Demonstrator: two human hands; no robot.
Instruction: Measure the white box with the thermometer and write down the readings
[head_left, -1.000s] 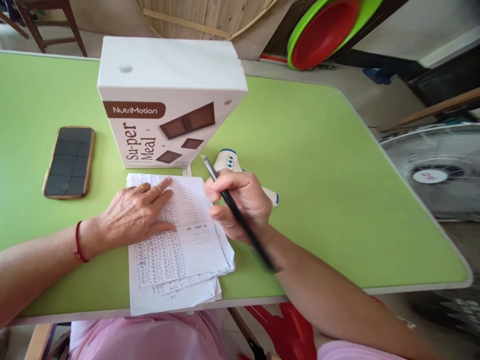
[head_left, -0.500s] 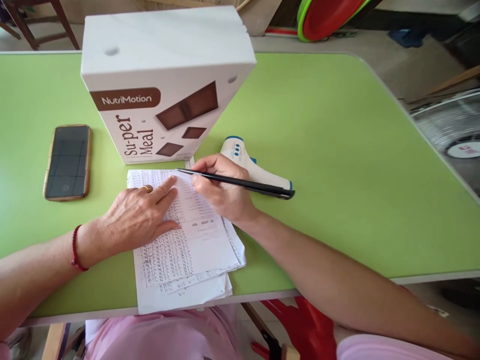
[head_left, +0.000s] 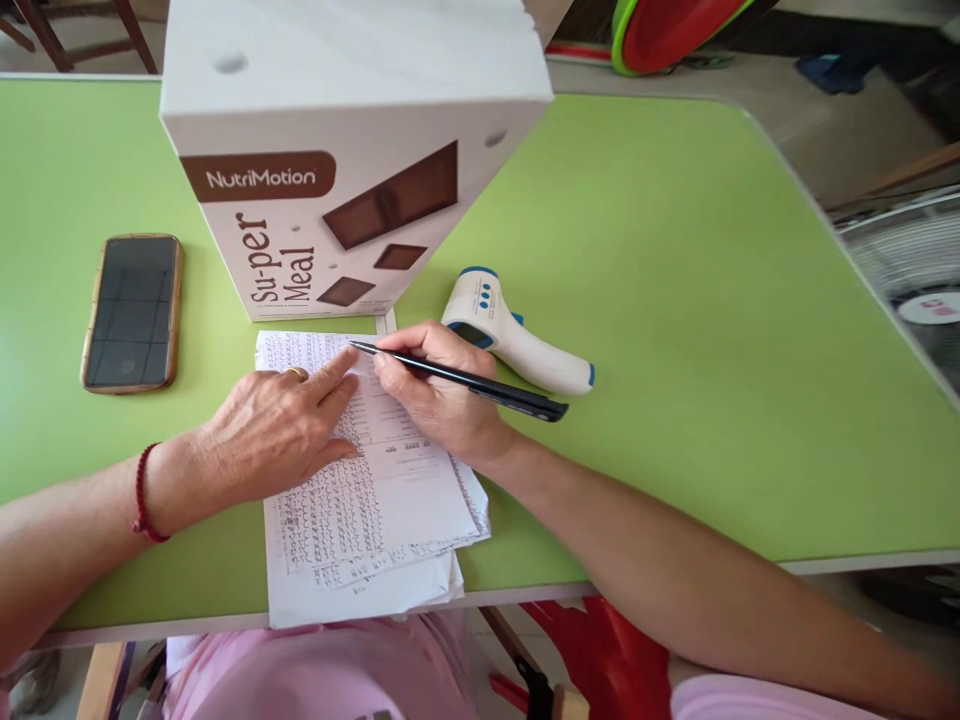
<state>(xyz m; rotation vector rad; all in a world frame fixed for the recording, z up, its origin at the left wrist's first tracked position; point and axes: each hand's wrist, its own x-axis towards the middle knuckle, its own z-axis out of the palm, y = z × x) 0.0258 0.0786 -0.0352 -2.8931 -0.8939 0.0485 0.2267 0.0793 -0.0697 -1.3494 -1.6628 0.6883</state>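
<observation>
A stack of papers, covered in rows of handwriting and some print, lies near the table's front edge. My left hand rests flat on the top sheet with its fingers spread, the index fingertip close to the pen tip. Between the thumb and fingers of my right hand is a black pen, its tip at the upper part of the page. Just beyond that hand a white and blue infrared thermometer lies on its side. A tall white NutriMotion box stands behind the papers.
On the left of the green table lies a smartphone in a brown-edged case. A fan stands beyond the right edge. Past the far edge are a red and green round object and a wooden stool.
My right hand has shifted slightly left and down with the pen, baring more of the thermometer. My left hand stays on the paper. The view has moved a little.
</observation>
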